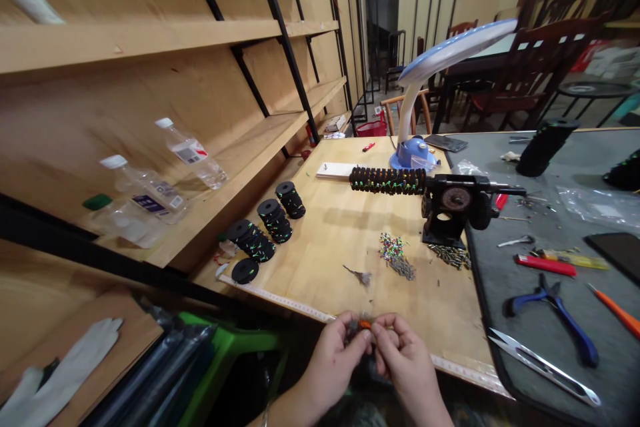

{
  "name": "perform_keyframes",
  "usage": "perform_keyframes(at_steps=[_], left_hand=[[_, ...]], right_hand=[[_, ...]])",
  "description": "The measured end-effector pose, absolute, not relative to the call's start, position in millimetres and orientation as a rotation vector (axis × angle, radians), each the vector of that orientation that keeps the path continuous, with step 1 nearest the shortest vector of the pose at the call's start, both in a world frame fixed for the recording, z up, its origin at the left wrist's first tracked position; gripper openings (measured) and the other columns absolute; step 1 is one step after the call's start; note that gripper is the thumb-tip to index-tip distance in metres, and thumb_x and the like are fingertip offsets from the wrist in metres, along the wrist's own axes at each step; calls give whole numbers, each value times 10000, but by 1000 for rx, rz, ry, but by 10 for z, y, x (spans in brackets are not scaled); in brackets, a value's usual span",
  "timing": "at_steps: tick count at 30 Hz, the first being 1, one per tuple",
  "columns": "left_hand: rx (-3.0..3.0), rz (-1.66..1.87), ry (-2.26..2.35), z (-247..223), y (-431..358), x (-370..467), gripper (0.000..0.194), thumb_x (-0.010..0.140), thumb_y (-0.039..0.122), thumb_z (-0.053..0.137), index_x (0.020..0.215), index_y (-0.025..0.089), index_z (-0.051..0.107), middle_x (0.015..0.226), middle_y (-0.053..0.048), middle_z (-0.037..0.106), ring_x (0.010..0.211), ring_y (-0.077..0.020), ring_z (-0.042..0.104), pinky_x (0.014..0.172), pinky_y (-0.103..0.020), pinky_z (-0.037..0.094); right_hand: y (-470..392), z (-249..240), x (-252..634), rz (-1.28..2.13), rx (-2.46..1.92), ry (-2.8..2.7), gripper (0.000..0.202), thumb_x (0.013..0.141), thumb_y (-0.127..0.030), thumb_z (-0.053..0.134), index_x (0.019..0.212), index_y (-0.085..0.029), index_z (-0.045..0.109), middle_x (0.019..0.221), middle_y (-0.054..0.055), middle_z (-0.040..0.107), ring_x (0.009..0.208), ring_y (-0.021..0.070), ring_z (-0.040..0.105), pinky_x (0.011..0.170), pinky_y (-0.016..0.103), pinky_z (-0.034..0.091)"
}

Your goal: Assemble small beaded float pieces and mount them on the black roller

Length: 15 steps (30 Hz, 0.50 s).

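Note:
My left hand (336, 355) and my right hand (406, 355) meet at the front edge of the wooden table. The fingertips of both are pinched together around a small orange piece (365, 324); its kind is too small to make out. Just beyond the hands lies a little bundle of thin grey strands (359, 275). Farther off are a pile of coloured beads (391, 245), small grey metal parts (403, 268) and brass-coloured pieces (451, 256). A black clamp-like device (453, 203) carries a row of black foam spools (387, 180) wound with line and bright bits.
Stacks of black spools (251, 240) stand along the table's left side. A blue desk lamp (413, 153) is at the back. On the grey mat to the right lie blue-handled pliers (555, 313), long tweezers (545, 367) and a red cutter (546, 265). Plastic bottles (195, 153) sit on the shelf.

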<state>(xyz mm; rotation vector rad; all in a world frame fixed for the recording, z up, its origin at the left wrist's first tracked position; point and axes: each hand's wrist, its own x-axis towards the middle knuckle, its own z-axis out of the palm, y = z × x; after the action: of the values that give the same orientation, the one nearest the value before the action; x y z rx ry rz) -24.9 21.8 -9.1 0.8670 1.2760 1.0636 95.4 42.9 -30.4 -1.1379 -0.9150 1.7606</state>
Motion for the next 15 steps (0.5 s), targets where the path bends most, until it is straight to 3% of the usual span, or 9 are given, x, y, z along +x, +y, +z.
perform_keyframes(at_steps=[5, 15], left_hand=[[643, 1086, 1202, -162, 213, -211, 490, 641, 538, 769, 843, 166, 521, 581, 95, 441, 400, -14, 238, 399, -194, 142], [609, 1129, 1294, -171, 224, -219, 465, 620, 501, 791, 740, 162, 496, 542, 100, 408, 428, -23, 285, 410, -181, 164]], right_hand=[[432, -336, 950, 1752, -1152, -883, 591, 596, -739, 672, 722, -182, 522, 324, -101, 450, 308, 40, 313, 368, 160, 219], [439, -375, 939, 1781, -1197, -945, 624, 584, -786, 627, 708, -185, 517, 315, -95, 453, 292, 42, 289, 358, 176, 199]])
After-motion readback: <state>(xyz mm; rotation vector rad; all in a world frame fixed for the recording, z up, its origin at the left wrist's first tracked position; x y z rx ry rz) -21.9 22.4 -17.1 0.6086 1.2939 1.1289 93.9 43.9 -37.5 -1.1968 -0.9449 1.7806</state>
